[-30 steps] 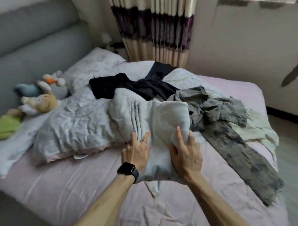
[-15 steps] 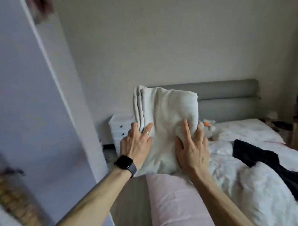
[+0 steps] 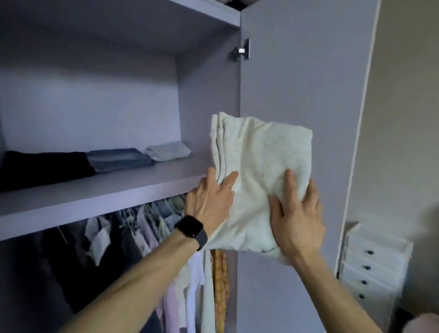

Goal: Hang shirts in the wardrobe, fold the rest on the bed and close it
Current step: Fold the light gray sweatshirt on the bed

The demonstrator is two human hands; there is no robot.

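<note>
A folded pale garment (image 3: 261, 153) is held before the open wardrobe (image 3: 304, 69), level with its shelf (image 3: 100, 194); left hand (image 3: 209, 203) and right hand (image 3: 296, 216) grip its near end, fingers spread on top; half a second earlier it hung beside the bed, the grip unchanged

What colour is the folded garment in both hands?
Plain off-white. The folded garment has no pattern, and the head view shows it clearly.

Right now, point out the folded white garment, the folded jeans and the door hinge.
folded white garment (image 3: 264, 148), head view, upper cloth above both hands.
folded jeans (image 3: 119, 159), head view, top face.
door hinge (image 3: 242, 51), head view, metal body.
</note>
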